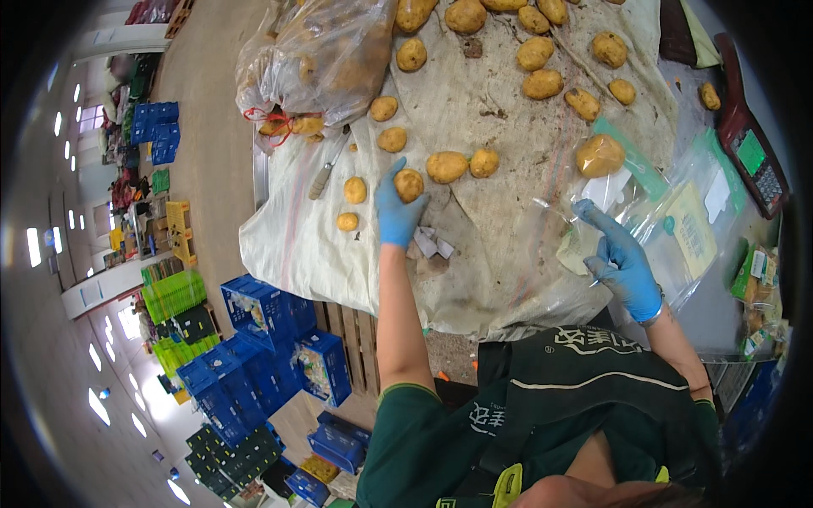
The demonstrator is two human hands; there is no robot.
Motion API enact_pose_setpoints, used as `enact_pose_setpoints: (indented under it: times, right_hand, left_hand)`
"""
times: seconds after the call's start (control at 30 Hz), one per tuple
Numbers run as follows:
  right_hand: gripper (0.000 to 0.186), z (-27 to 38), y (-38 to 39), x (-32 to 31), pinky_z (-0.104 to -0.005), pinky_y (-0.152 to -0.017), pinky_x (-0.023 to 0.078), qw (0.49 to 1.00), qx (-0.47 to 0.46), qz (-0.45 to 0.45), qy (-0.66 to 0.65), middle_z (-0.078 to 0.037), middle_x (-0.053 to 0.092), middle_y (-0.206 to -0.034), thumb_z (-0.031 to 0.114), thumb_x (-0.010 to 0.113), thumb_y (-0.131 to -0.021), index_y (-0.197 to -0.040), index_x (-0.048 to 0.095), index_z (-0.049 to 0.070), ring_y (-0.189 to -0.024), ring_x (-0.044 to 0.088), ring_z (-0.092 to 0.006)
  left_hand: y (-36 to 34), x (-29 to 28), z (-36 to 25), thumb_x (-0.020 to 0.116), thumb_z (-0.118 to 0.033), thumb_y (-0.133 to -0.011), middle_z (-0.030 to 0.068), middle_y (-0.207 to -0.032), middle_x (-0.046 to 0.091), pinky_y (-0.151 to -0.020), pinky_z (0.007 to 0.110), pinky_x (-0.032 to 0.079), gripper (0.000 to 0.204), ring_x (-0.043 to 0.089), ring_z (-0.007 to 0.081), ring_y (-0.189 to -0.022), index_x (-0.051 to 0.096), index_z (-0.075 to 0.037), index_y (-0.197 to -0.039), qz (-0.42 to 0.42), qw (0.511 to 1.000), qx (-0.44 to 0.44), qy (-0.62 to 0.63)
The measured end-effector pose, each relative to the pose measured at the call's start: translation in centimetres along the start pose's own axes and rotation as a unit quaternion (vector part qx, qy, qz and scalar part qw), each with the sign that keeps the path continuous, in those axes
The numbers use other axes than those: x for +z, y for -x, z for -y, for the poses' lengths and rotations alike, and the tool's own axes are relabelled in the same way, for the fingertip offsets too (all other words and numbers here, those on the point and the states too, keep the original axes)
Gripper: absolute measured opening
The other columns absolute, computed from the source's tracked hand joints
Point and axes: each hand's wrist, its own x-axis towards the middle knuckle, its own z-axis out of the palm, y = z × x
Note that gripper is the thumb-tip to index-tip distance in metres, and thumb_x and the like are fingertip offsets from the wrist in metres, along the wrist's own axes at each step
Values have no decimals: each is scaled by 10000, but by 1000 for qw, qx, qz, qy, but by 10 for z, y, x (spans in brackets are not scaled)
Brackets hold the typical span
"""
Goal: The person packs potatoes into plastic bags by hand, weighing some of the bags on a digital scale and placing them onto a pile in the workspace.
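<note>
My left hand in a blue glove has its fingers round a potato on the pale woven sack. My right hand, also gloved, grips the near edge of a clear plastic bag, with a potato in or on the bag's far part. Loose potatoes lie just beyond my left hand and across the sack. A wooden-handled knife lies to the left, and some crumpled pale scraps sit beside my left wrist.
A large bag of potatoes stands at the far left of the work surface. On the right are flat bags with labels, a red scale with keypad and packed produce. Stacked blue crates stand on the floor at lower left.
</note>
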Motion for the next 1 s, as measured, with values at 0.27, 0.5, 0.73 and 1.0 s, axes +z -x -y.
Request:
enact_pose_setpoints:
  times: [0.27, 0.5, 0.73, 1.0]
  right_hand:
    - [718, -11, -13, 12, -229, -623, 437, 986, -60, -1, 154, -57, 504, -1368, -19, 589, -775, -1447, 394, 143, -627, 423, -84]
    - [733, -32, -12, 10, -225, -664, 458, 992, -112, -40, 42, -107, 538, -1306, -82, 478, -773, -1471, 342, 96, -664, 443, -76]
    - [794, -13, -12, -26, -190, -624, 466, 984, -81, -90, -133, -70, 399, -1468, -138, 401, -721, -1484, 293, 52, -647, 404, -26]
    - [632, 69, 9, -52, -213, -621, 451, 996, -69, 8, -47, -86, 583, -1213, -86, 435, -793, -1413, 426, 40, -654, 493, -65]
  left_hand:
    - [59, 15, -107, 871, -150, -586, 145, -1309, 534, -1068, 405, 394, 949, 512, 288, -1234, 385, -42, -1394, 158, 820, 50, 548]
    - [83, 89, -122, 743, -418, -743, 155, -1280, 541, -1003, 372, 426, 824, 543, 274, -1181, 411, 16, -1360, 327, 785, -86, 520]
    - [70, 109, -184, 657, -357, -856, 273, -1228, 534, -961, 431, 431, 622, 536, 407, -1118, 448, 33, -1294, 190, 958, 207, 61]
    - [30, 11, -243, 496, -344, -931, 176, -941, 682, -768, 353, 512, 438, 656, 326, -840, 660, 55, -1005, 207, 872, 395, 202]
